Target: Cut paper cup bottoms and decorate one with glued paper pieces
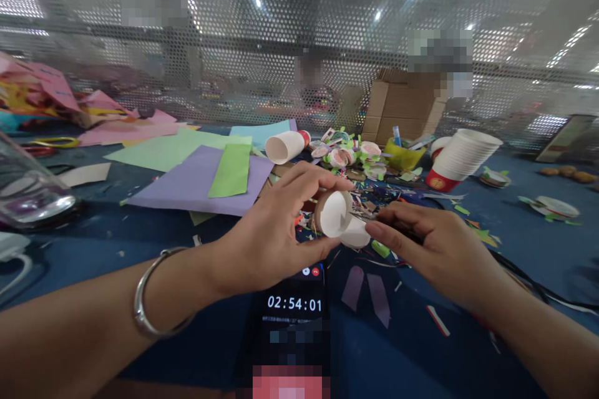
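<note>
My left hand (pixel 276 227) grips a cut-down white paper cup (pixel 335 214) between thumb and fingers, its round opening facing me. A white flap of paper (pixel 355 234) hangs by the cup's lower right side. Close on the right, my right hand (pixel 421 237) is closed around what look like scissors (pixel 362 218); a thin metal blade shows at the cup's edge, and the handles are mostly hidden by the fingers. Two purple paper strips (pixel 353 288) with shaped ends lie below the hands. A phone (pixel 294 305) showing a running time lies under my left hand.
Coloured paper sheets (pixel 187 184) lie to the left. A tipped paper cup (pixel 284 148), a pile of small paper crafts (pixel 350 153) and a stack of paper cups (pixel 461 159) stand behind. Scraps litter the middle. Perforated metal (pixel 262 75) and a cardboard box (pixel 402 106) border the back.
</note>
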{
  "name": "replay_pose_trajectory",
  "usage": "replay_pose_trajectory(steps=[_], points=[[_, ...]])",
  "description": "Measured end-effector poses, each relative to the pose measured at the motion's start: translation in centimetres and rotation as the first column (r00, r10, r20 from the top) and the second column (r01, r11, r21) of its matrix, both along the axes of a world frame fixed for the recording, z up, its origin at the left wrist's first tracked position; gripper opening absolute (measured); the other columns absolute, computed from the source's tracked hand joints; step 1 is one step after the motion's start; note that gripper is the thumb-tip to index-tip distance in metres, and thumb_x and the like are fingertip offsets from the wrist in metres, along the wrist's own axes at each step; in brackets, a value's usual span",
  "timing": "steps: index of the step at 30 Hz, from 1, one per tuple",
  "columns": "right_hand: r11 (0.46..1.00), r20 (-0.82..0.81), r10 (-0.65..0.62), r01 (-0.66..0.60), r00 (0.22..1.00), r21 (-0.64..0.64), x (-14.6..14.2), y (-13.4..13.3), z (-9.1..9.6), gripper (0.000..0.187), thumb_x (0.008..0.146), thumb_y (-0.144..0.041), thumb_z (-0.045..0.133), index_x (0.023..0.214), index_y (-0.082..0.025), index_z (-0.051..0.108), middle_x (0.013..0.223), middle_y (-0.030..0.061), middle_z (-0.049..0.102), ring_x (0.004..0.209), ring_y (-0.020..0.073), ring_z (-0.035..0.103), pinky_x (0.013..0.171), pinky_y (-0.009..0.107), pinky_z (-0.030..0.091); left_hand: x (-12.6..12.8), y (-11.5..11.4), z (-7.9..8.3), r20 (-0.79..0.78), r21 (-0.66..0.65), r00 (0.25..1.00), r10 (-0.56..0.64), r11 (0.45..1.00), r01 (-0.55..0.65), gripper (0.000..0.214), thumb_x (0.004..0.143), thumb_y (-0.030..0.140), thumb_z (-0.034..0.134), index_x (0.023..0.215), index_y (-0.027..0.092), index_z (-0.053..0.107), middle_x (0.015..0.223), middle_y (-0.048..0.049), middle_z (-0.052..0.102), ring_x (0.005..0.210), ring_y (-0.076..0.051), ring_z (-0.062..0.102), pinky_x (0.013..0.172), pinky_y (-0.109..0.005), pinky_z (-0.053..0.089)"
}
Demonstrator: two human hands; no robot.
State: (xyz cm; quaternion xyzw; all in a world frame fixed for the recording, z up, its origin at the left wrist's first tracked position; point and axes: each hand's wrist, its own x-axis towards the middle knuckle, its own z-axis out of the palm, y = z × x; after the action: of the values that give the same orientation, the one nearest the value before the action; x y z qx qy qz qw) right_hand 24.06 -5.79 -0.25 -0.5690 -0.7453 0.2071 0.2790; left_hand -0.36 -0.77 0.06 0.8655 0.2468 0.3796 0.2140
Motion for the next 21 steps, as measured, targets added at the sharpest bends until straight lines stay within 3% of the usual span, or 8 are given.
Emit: replay_pose_trajectory(steps=[10,13,21], points=[[1.000,-0.016,0.010,-0.010,1.000,-0.022,-0.26,-0.10,0.11,0.045,0.100,-0.057,0.054,0.076,-0.022,0.066,0.064,-0.0036,0.051,0.058,0.0116,0.046,0.053,0.027,0.033,0.28,-0.70,0.43,-0.094,0.141,0.996,-0.007,0.990,0.021,0.051,0.081,0.008,0.072,0.129,0.017,0.059,0.126,-0.0064,0.061,0.125,-0.016,0.056,0.106,-0.026,0.046],[0.999,-0.028,0.017,-0.018,0.999,-0.034,-0.28,-0.24,0.24,0.044,0.100,-0.056,0.054,0.075,-0.022,0.065,0.064,-0.0038,0.049,0.058,0.0118,0.044,0.053,0.027,0.032,0.23,-0.69,0.57,-0.106,0.143,0.994,-0.005,0.990,0.020,0.049,0.081,0.009,0.072,0.127,0.019,0.059,0.125,-0.0059,0.062,0.123,-0.018,0.057,0.102,-0.028,0.049],[0.999,-0.035,0.029,-0.030,0.999,-0.023,-0.39,-0.31,0.58,0.044,0.100,-0.055,0.055,0.073,-0.022,0.065,0.063,-0.0027,0.051,0.057,0.0124,0.045,0.052,0.027,0.033,-0.09,-0.85,0.76,-0.122,0.192,0.993,-0.007,0.981,0.030,0.044,0.085,0.013,0.069,0.126,0.021,0.057,0.128,-0.0086,0.064,0.128,-0.024,0.055,0.109,-0.037,0.046]])
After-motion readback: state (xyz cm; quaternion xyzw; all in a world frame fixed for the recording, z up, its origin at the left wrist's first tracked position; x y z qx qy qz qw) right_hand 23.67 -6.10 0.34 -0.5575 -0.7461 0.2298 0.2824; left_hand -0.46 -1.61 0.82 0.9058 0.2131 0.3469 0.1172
